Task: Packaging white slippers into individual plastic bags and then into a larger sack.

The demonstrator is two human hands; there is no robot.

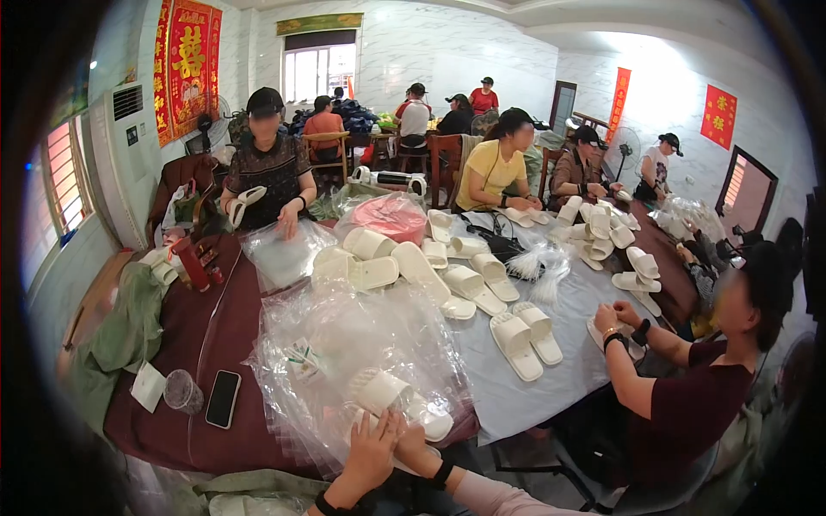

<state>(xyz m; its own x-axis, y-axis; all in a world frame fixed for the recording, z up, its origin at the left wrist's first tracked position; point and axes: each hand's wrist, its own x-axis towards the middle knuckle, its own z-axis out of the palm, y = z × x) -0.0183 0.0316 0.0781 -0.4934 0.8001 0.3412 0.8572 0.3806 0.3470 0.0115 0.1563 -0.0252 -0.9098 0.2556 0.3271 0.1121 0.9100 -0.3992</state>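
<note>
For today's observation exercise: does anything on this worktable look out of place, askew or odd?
Mostly no. White foam slippers lie scattered at all angles and clear plastic bags are heaped loosely. One black smartphone and an upturned clear plastic cup sit near the maroon tablecloth's edge.

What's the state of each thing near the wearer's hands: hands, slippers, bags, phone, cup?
left hand: resting on the slippers, fingers spread
right hand: pressed on the slippers beside the left
white slippers: paired, under both hands, on the bag pile
clear plastic bags: loose crumpled pile on the table
phone: flat, screen dark
plastic cup: lying tipped on the table
slipper pair: flat, unbagged
</note>
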